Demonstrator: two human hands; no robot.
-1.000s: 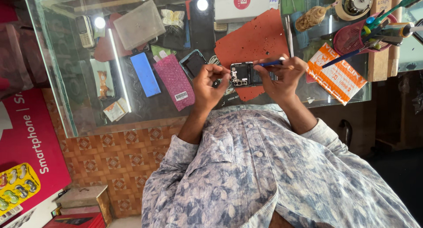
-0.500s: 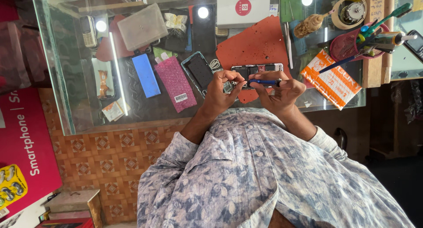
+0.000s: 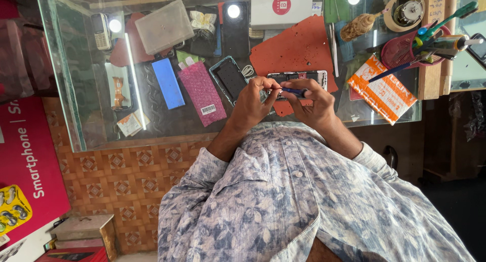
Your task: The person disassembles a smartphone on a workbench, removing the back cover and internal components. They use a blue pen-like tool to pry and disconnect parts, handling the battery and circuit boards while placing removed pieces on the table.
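Desk (image 3: 76, 120): glass-topped counter; its near edge runs along the person's chest, its left edge beside the tiled floor.
Centre, near edge: red mat (image 3: 298, 52) lying flat, with an opened phone (image 3: 304, 78) on its near part.
Left of mat: dark phone in a teal case (image 3: 230, 79), pink bag (image 3: 201, 92), blue slab (image 3: 168, 83), side by side.
Far left corner: clear plastic box (image 3: 164, 26) and a small keypad phone (image 3: 102, 32).
Far edge, middle: white box with a red disc (image 3: 281, 7).
Right near edge: orange-and-white packet (image 3: 386, 89).
Far right corner: red basket of tools (image 3: 405, 52), tape roll (image 3: 405, 10).
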